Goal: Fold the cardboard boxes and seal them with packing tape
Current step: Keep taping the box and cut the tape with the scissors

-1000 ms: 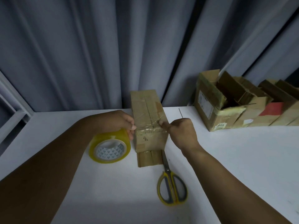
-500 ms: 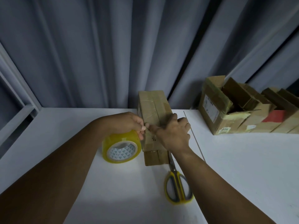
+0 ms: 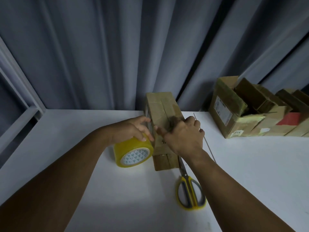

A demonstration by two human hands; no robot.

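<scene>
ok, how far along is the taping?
Done: the box is folded shut, with tape across its far end. In hand: left hand grips the roll beside the box; right hand lies on its top, fingers blurred. Left: the scissors lie untouched beside it, and open boxes stand at right.

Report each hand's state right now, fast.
Left hand: closed, holding the tape roll.
Right hand: on the cardboard box, fingers blurred; open or closed cannot be told.
</scene>
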